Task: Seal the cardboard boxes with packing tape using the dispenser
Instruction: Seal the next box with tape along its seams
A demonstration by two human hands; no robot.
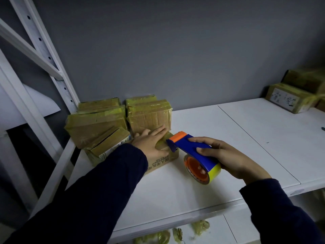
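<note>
A person's left grip [151, 141] lies released, fingers flat, on a small cardboard box [164, 160] at the left of a white shelf [193, 194], while the right grip [228, 159] grasps the tape dispenser [193, 149], its cutter end at the box's top edge; the tape-wrapped boxes [149, 117] stacked just behind look finished, this one apparently mid-seal

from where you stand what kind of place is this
Likely a stockroom or parcel packing area: white metal shelving, stacks of taped cardboard boxes on it, a labelled parcel at far right, and a tape dispenser held in the right hand.
</note>
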